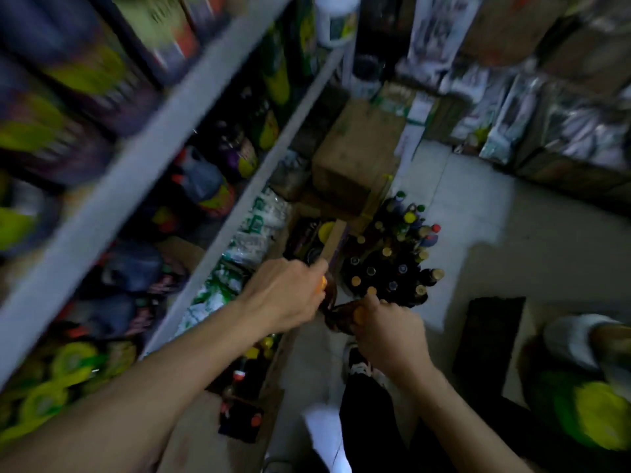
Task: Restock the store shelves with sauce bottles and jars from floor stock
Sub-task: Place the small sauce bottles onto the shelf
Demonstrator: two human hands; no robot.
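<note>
Grey metal shelving [143,172] fills my left side, crowded with blurred bottles and packets. Beside its base, a cluster of dark sauce bottles with coloured caps [392,261] stands on the pale tiled floor [478,213]. My left hand [286,295] is curled round a brown bottle with an orange cap [328,292] (badly smeared). My right hand [389,332] grips a second brown orange-capped bottle [345,317], just beside the first.

We stand in a dim, crowded storeroom: grey metal shelving [136,186] runs along our left, cardboard boxes [355,158] sit on the pale tiled floor [478,213].
</note>
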